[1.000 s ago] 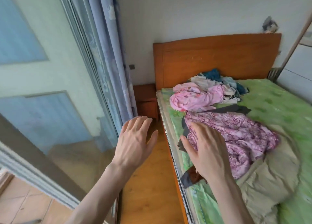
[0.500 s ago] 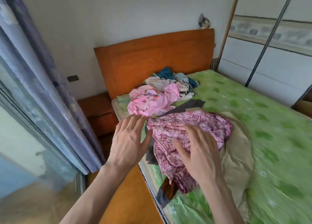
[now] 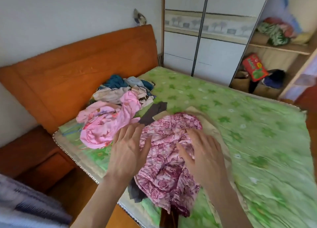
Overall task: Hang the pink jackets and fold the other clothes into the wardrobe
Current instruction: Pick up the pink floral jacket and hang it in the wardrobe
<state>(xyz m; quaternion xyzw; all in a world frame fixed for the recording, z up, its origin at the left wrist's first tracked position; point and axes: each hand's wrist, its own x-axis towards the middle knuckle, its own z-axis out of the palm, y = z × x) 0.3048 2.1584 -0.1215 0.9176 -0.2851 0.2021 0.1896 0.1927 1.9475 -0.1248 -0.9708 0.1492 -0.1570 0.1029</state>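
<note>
While the green-sheeted bed (image 3: 240, 128) carries everything, the rose-print pink jacket (image 3: 168, 159) lies crumpled at its six-o'clock edge: soft, light, floppy, best lifted by collar or shoulders. Left hand (image 3: 127, 152) and right hand (image 3: 204, 155) hover, fingers spread, gripping nothing.

— What is recorded on the bed (image 3: 240, 124)?
— A rose-print garment (image 3: 168, 159) is found at the near edge, both hands spread above it: left hand (image 3: 128, 150), right hand (image 3: 204, 154).
— Beyond it?
— A pink jacket (image 3: 109, 123) is noted, near the headboard (image 3: 77, 69).
</note>
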